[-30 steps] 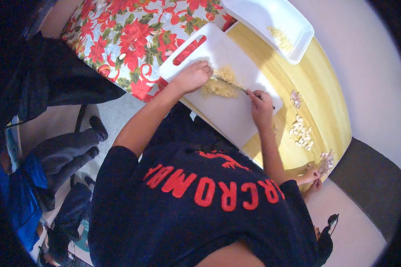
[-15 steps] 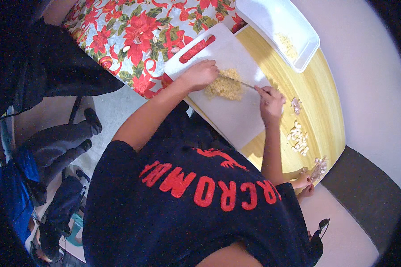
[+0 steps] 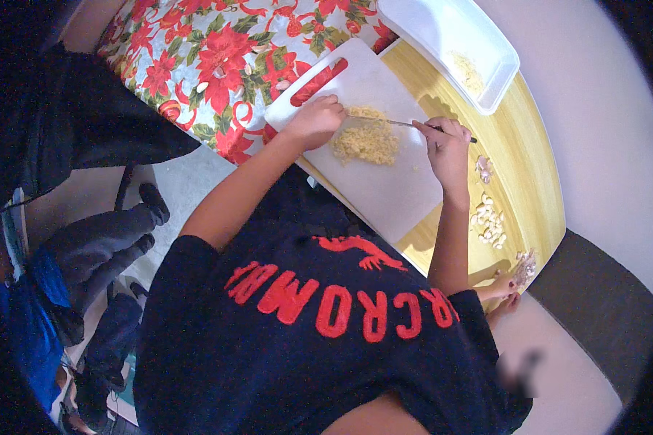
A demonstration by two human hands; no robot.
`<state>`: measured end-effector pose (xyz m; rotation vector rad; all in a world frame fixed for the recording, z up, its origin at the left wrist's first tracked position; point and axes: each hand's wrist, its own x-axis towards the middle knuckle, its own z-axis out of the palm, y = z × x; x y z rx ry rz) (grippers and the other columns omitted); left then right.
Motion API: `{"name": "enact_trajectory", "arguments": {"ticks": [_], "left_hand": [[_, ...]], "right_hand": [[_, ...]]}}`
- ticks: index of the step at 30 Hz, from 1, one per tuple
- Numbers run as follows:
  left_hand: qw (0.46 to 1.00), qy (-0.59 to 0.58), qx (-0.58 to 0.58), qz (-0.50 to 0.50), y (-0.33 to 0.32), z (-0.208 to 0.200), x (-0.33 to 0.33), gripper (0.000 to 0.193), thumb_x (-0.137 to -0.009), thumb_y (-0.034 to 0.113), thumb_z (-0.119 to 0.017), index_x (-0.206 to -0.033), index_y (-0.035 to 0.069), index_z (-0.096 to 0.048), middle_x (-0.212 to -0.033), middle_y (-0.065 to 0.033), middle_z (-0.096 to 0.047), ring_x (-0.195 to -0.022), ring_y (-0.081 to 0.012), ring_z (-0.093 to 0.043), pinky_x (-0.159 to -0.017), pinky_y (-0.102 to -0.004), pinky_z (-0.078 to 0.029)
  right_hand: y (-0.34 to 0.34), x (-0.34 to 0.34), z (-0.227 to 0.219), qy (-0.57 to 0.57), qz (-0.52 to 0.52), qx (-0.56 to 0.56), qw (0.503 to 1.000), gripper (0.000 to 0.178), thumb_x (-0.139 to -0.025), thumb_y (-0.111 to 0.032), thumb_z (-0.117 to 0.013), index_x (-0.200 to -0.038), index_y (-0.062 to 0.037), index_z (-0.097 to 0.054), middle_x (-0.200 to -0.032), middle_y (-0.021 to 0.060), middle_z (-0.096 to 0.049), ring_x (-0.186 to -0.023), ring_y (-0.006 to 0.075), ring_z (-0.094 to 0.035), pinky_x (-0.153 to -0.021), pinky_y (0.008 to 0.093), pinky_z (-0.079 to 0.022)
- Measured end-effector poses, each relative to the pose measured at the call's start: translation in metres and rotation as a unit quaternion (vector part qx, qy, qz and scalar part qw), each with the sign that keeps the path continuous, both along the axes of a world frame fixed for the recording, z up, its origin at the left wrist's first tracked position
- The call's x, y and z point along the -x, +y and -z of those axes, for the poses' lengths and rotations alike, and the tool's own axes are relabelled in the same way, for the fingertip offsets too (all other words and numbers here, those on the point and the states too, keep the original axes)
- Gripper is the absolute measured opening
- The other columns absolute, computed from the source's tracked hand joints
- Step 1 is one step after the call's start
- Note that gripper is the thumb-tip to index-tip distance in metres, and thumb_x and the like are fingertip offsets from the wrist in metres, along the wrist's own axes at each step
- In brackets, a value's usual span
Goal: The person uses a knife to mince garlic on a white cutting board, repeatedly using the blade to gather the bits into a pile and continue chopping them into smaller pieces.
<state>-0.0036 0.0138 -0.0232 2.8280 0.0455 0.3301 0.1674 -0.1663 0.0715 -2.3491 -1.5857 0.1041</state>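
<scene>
Gripping right hand (image 3: 448, 147): closed around knife (image 3: 403, 123), at right edge of board (image 3: 392, 192).
Left hand (image 3: 318, 122): at knife tip; pinch unclear.
Knife: shifted across board, exposing nearer garlic (image 3: 366, 145).

Wht board (image 3: 395, 196); pale-yel mince (image 3: 366, 145); red/wht floral cloth (image 3: 225, 61).

Floral cloth (image 3: 221, 54) is my landmark: red poinsettias, green leaves, pale ground. To its left I note dark fabric (image 3: 98, 123), draped and reaching its edge. Grey floor (image 3: 189, 170) lies below the cloth. Farther below and left of it, I see dark-trousered legs (image 3: 94, 235), then bright blue fabric (image 3: 33, 337). Well right of the cloth: a dark grey band (image 3: 595, 312), bordered by pale areas, wall or floor, I cannot tell.
</scene>
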Motion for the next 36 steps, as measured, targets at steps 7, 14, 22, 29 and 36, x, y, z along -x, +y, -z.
{"name": "enact_trajectory", "arguments": {"ticks": [7,14,22,29,36], "left_hand": [[1.000,-0.008,0.011,-0.010,-0.004,-0.005,0.000,0.011,-0.066,0.006,-0.049,-0.072,0.002,-0.056,-0.076,-0.0082,-0.056,-0.085,-0.0229,-0.051,-0.077,-0.0326,-0.042],[0.998,-0.020,0.038,-0.048,0.013,-0.017,-0.008,0.011,-0.068,0.007,-0.047,-0.073,0.003,-0.056,-0.077,-0.0083,-0.055,-0.084,-0.0237,-0.051,-0.076,-0.0339,-0.043],[0.998,0.037,-0.041,0.031,0.008,-0.008,-0.007,0.010,-0.067,0.007,-0.049,-0.073,0.001,-0.055,-0.075,-0.0096,-0.054,-0.082,-0.0239,-0.052,-0.075,-0.0338,-0.044],[0.991,-0.087,-0.097,0.035,0.043,-0.013,-0.056,0.007,-0.066,0.009,-0.050,-0.069,0.004,-0.054,-0.074,-0.0090,-0.053,-0.077,-0.0226,-0.051,-0.070,-0.0337,-0.044],[0.975,0.031,-0.155,0.156,0.033,-0.019,-0.040,0.015,-0.068,0.009,-0.048,-0.079,0.001,-0.055,-0.078,-0.0096,-0.054,-0.083,-0.0237,-0.051,-0.073,-0.0336,-0.043]], "right_hand": [[-0.007,-0.002,0.019,0.032,0.016,-0.016,0.999,0.027,-0.068,-0.003,-0.053,-0.086,-0.0180,-0.067,-0.083,0.0020,-0.056,-0.082,0.0207,-0.049,-0.078,0.0335,-0.035],[0.002,-0.017,0.028,0.048,-0.005,-0.049,0.998,0.026,-0.071,-0.005,-0.053,-0.090,-0.0164,-0.066,-0.080,0.0038,-0.055,-0.079,0.0211,-0.049,-0.075,0.0339,-0.036],[-0.036,0.011,0.068,0.036,-0.028,-0.086,0.995,0.033,-0.063,0.004,-0.059,-0.089,-0.0147,-0.065,-0.075,0.0055,-0.052,-0.074,0.0232,-0.050,-0.065,0.0336,-0.041],[0.007,-0.037,0.046,-0.031,0.034,-0.057,0.997,0.029,-0.069,-0.004,-0.050,-0.091,-0.0148,-0.065,-0.080,0.0079,-0.053,-0.079,0.0248,-0.050,-0.071,0.0370,-0.041],[-0.037,0.005,0.073,-0.001,0.020,-0.051,0.998,0.032,-0.066,-0.002,-0.051,-0.093,-0.0146,-0.064,-0.083,0.0072,-0.055,-0.083,0.0239,-0.051,-0.074,0.0349,-0.042]]}}
